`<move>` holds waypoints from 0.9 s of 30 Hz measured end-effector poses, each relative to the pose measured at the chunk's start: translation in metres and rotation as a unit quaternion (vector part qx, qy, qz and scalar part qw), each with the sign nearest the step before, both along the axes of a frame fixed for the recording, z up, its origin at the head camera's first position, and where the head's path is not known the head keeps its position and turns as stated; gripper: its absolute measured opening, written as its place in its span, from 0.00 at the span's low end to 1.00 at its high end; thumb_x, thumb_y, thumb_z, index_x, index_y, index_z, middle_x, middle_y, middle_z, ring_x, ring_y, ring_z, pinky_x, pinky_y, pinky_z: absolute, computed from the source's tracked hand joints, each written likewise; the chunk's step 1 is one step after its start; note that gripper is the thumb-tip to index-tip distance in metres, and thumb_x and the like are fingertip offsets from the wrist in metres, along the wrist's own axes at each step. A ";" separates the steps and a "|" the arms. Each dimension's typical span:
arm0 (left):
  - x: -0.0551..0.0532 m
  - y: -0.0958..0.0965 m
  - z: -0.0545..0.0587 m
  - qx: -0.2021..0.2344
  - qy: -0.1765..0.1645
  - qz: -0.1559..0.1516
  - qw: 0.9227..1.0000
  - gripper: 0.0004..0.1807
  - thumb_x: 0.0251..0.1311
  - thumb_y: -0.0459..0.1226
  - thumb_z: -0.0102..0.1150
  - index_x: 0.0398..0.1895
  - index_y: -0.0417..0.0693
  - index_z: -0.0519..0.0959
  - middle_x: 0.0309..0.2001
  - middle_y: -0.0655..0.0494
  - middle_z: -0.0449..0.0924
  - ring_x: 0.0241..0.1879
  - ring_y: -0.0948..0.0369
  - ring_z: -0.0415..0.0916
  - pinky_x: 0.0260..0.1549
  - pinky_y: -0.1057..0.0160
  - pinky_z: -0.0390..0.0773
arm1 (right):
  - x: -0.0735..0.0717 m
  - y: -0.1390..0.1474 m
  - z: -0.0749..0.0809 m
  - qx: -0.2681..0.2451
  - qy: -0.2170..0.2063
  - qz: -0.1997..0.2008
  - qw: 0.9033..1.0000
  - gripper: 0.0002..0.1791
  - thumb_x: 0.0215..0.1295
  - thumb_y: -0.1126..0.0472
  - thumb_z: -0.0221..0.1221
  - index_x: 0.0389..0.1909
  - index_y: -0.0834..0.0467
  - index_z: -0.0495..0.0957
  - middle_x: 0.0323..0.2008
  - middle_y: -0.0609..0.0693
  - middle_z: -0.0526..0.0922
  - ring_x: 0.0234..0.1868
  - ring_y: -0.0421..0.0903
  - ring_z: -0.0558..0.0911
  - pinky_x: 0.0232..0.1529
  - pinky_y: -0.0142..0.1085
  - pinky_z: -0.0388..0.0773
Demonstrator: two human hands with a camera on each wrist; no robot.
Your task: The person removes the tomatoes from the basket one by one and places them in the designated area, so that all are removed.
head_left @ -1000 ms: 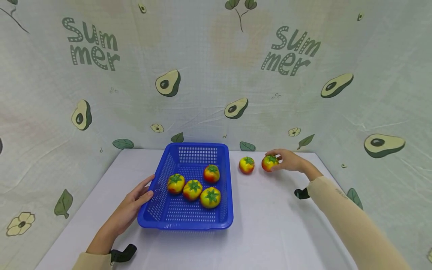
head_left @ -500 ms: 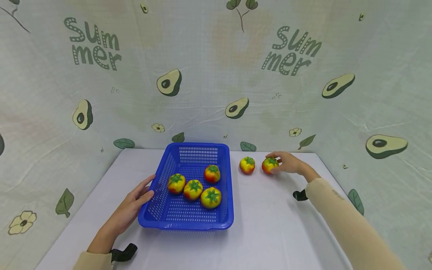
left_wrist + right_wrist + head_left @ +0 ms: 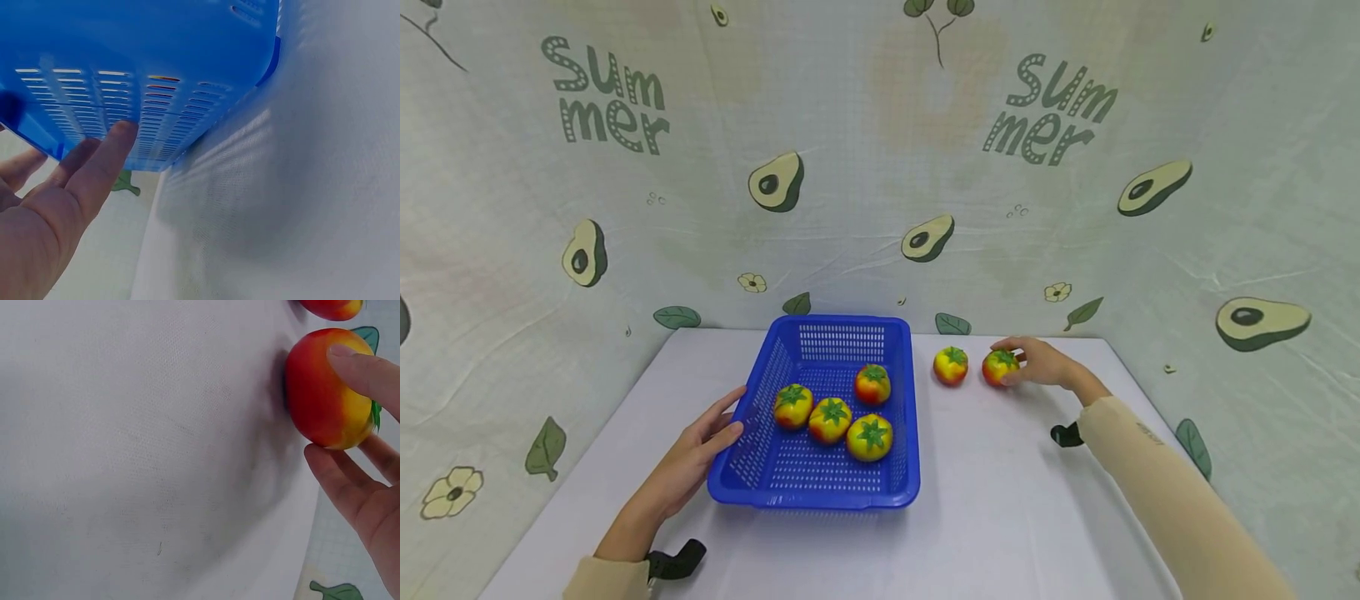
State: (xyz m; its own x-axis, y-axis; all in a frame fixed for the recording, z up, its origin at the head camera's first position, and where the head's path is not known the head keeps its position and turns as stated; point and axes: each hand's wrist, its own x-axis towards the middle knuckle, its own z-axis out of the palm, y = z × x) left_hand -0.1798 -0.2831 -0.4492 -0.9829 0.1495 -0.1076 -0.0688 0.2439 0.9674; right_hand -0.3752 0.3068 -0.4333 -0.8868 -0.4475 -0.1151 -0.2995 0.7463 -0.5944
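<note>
A blue perforated plastic basket [image 3: 814,492] stands on the white table with several red-and-yellow tomato-like fruits [image 3: 830,420] inside, each topped by green star-shaped leaves. My left hand [image 3: 688,457] rests against the basket's left side; the left wrist view shows its fairly straight fingers [image 3: 103,165] touching the slotted outer wall. To the right of the basket, my right hand [image 3: 1043,363] holds another tomato-like fruit [image 3: 997,368], thumb on one side and fingers on the other. In the right wrist view this fruit [image 3: 319,394] appears close to the tabletop; contact with it is unclear.
One more tomato-like fruit [image 3: 951,367] sits between the basket and my right hand. A pale cloth [image 3: 850,208] printed with avocados and lettering hangs behind the table [image 3: 992,500] and along its sides. Black wrist-worn pieces [image 3: 677,560] show near both wrists.
The right hand stays at the same fruit, with hardly any shift of its fingers. The left hand and the basket keep their places; the head view moves slightly.
</note>
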 end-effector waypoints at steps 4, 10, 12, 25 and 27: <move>-0.001 0.000 0.000 0.000 0.000 0.001 1.000 0.38 0.81 0.49 0.52 0.88 0.65 0.49 0.79 0.34 0.57 0.71 0.37 0.68 0.62 0.42 0.81 | -0.001 0.000 0.000 0.001 0.001 0.001 1.000 0.36 0.70 0.56 0.71 0.75 0.62 0.71 0.73 0.67 0.71 0.70 0.72 0.71 0.70 0.69 0.67; -0.001 -0.001 0.001 0.003 -0.002 0.000 1.000 0.38 0.81 0.49 0.52 0.88 0.66 0.49 0.79 0.35 0.58 0.70 0.38 0.69 0.61 0.44 0.82 | 0.000 0.000 0.000 0.001 0.001 0.004 1.000 0.36 0.69 0.56 0.71 0.75 0.62 0.71 0.73 0.66 0.72 0.69 0.72 0.71 0.70 0.68 0.68; -0.001 -0.001 0.001 0.003 -0.003 -0.001 1.000 0.38 0.81 0.49 0.52 0.88 0.65 0.49 0.79 0.35 0.58 0.70 0.38 0.69 0.62 0.44 0.81 | 0.000 0.000 0.001 0.000 -0.001 0.003 1.000 0.36 0.69 0.57 0.71 0.75 0.62 0.71 0.73 0.66 0.72 0.69 0.72 0.71 0.70 0.68 0.69; -0.001 0.001 0.001 0.002 -0.003 0.002 1.000 0.38 0.82 0.48 0.52 0.88 0.64 0.49 0.78 0.34 0.59 0.70 0.38 0.69 0.62 0.45 0.81 | 0.004 0.002 0.013 -0.016 -0.010 -0.001 1.000 0.39 0.69 0.57 0.71 0.77 0.61 0.67 0.76 0.70 0.66 0.72 0.75 0.68 0.69 0.70 0.69; -0.001 0.001 0.001 0.001 -0.003 0.002 1.000 0.38 0.82 0.48 0.52 0.88 0.64 0.49 0.78 0.34 0.59 0.70 0.38 0.69 0.62 0.45 0.81 | 0.004 0.003 0.017 -0.017 -0.006 0.000 1.000 0.39 0.69 0.57 0.71 0.77 0.60 0.67 0.76 0.69 0.66 0.73 0.75 0.68 0.69 0.69 0.69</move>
